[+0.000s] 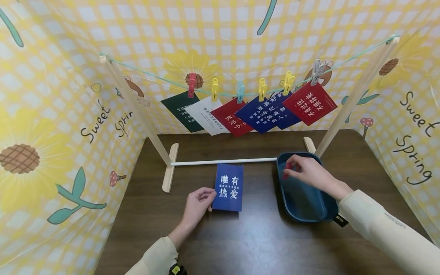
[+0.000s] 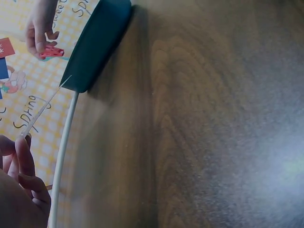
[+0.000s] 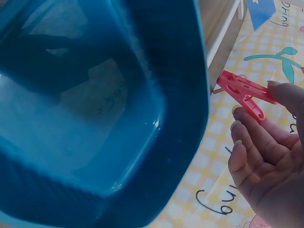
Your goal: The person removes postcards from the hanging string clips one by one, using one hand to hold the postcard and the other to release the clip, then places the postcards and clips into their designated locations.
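My left hand pinches the left edge of a blue card with white characters, held above the table. In the left wrist view that card shows edge-on as a thin strip. Over the far end of the blue-green basin, my right hand holds a red clothespin. The right wrist view shows this clothespin between thumb and index finger, its jaws pointing away from the hand. The inside of the basin shows no other clothespins.
Behind the hands a green string sags between two wooden posts. Colored clothespins hold several cards on it. A white rod joins the stand's feet on the brown table. Checkered cloth surrounds the table.
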The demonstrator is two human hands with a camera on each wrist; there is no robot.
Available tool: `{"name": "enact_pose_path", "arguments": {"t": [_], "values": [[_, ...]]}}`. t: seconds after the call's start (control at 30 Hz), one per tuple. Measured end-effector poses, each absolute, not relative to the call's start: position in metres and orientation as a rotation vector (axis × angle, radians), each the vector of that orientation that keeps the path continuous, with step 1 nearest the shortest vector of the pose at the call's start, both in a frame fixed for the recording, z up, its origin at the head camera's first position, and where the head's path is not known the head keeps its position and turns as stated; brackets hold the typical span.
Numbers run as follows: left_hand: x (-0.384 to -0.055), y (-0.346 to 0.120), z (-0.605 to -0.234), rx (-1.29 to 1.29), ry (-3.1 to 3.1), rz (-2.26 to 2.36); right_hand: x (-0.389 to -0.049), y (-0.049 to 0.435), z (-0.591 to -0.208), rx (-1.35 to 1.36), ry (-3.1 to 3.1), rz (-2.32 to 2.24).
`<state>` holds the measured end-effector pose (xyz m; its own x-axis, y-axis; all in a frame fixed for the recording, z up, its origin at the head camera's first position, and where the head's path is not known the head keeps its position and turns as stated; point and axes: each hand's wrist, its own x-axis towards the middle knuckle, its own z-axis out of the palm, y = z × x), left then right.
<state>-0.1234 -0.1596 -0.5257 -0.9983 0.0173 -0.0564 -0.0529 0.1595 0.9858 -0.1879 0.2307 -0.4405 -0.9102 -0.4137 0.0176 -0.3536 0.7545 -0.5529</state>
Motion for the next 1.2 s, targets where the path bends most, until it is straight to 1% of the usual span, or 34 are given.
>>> {"name": "enact_pose_path", "arguments": {"t": [0.67,0.97,1.2], "values": [[-0.122,-0.156,-0.545,-0.074,2.42,1.837,-0.181,0.254,-0.467,-0.551,2.759,-0.895],[-0.119,-0.155,-0.551,-0.045,2.462,1.743,-0.181,0.254,-0.472,-0.521,2.727,-0.882],[-0.121,-0.156,-0.552,-0.041,2.551,1.588,-0.182,0.253,-0.475,-0.554,2.717,-0.865]]}}
